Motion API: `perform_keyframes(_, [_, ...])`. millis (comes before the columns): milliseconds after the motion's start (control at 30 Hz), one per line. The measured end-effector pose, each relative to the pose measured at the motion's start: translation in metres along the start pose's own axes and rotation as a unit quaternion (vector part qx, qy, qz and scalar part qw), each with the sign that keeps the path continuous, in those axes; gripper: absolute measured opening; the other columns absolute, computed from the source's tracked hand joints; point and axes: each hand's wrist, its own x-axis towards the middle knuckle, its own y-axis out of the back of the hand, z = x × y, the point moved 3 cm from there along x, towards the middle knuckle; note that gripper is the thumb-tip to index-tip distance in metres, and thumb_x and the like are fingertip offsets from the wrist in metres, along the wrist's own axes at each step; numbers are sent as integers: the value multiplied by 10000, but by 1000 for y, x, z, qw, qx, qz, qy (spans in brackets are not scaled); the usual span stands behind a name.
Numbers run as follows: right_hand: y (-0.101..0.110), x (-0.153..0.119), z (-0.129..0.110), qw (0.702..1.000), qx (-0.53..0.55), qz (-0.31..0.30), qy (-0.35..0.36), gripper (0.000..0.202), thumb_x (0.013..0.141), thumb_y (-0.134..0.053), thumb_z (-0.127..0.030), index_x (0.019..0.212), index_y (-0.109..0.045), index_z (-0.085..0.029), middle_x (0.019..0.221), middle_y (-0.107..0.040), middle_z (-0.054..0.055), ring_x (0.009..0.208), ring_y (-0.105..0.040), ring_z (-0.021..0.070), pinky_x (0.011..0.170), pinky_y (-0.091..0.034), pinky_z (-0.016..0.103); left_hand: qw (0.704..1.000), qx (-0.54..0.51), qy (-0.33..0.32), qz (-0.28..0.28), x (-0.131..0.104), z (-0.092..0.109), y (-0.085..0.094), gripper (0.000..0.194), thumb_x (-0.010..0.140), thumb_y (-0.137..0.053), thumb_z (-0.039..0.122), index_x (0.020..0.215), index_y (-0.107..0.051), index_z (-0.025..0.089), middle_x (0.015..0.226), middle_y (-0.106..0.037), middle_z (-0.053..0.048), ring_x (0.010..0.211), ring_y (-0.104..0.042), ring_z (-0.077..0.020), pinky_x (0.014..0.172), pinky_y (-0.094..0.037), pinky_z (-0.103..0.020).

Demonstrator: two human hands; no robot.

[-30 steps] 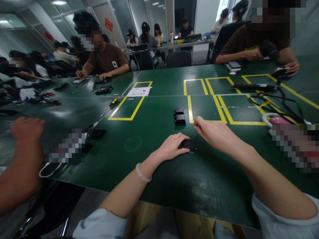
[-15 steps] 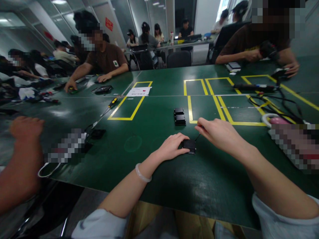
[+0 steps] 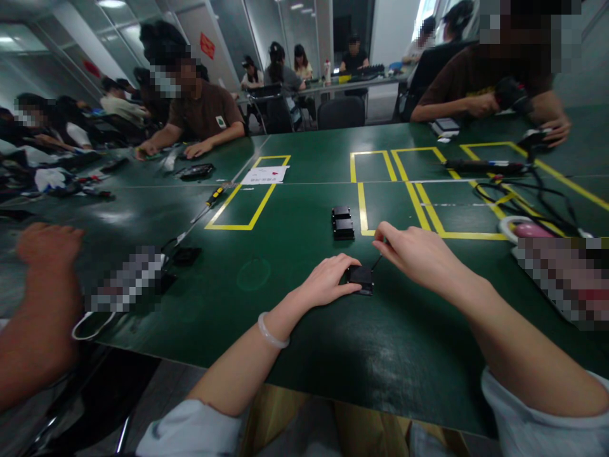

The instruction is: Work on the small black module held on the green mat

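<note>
My left hand (image 3: 332, 279) grips the left side of a small black block (image 3: 361, 279) lying on the green table (image 3: 295, 336). Fingers and thumb of that hand press on the block's upper and lower edges. Pinched in my right hand (image 3: 404, 251) is a thin dark tool (image 3: 377, 263), whose lower end meets the block's upper right corner. Its upper part is hidden in my fingers. Just beyond my hands sit two black blocks (image 3: 343, 223), one behind the other.
Yellow tape outlines (image 3: 364, 209) mark the table. A screwdriver (image 3: 215, 196) and white paper (image 3: 265, 174) lie left of centre. Black cables (image 3: 537, 197) and a pink-and-white object (image 3: 533, 230) are at right. Another person's forearm (image 3: 50, 298) rests at far left; people sit opposite.
My hands and the black block have hardly moved. Across the table at left, a person's hand has shifted right, toward their other hand.
</note>
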Motion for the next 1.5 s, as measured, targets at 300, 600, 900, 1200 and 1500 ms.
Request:
perform_keyframes(300, [2, -3, -3, 996, 87, 5, 21, 209, 955, -331, -311, 1055, -473, -194, 784, -677, 47, 657, -619, 193, 549, -305, 279, 1000, 1, -7, 4, 0, 0, 0, 377, 899, -593, 456, 1179, -531, 212, 1127, -595, -71, 1013, -582, -245, 874, -466, -371])
perform_keyframes(600, [-2, -1, 0, 996, 85, -6, 30, 193, 960, -347, -322, 1006, -487, -198, 781, -671, 50, 643, -610, 188, 532, -281, 271, 1000, 5, -7, 3, 0, 0, -1, 382, 901, -591, 455, 1183, -522, 206, 1119, -592, -65, 1005, -579, -237, 881, -464, -365])
perform_keyframes(900, [1, -4, -2, 993, 106, -5, 42, 211, 966, -341, -363, 992, -481, -208, 775, -661, 37, 640, -599, 182, 545, -297, 277, 1000, 6, -7, 4, 0, 1, -1, 384, 902, -586, 462, 1187, -527, 212, 1132, -592, -71, 1016, -579, -246, 874, -466, -370])
perform_keyframes(1200, [1, -4, 0, 993, 105, -9, 48, 171, 953, -348, -302, 1018, -475, -207, 793, -660, 35, 647, -599, 176, 537, -307, 268, 1000, 3, -2, 2, 0, 1, 0, 374, 900, -584, 462, 1176, -532, 216, 1131, -593, -69, 1020, -579, -245, 883, -465, -372])
perform_keyframes(1500, [1, -1, 0, 997, 76, -9, 29, 218, 972, -338, -362, 978, -491, -206, 800, -684, 58, 679, -628, 203, 543, -299, 283, 1000, 3, 2, -2, 0, 1, -1, 388, 896, -586, 468, 1187, -531, 216, 1133, -593, -73, 1023, -582, -251, 890, -465, -381])
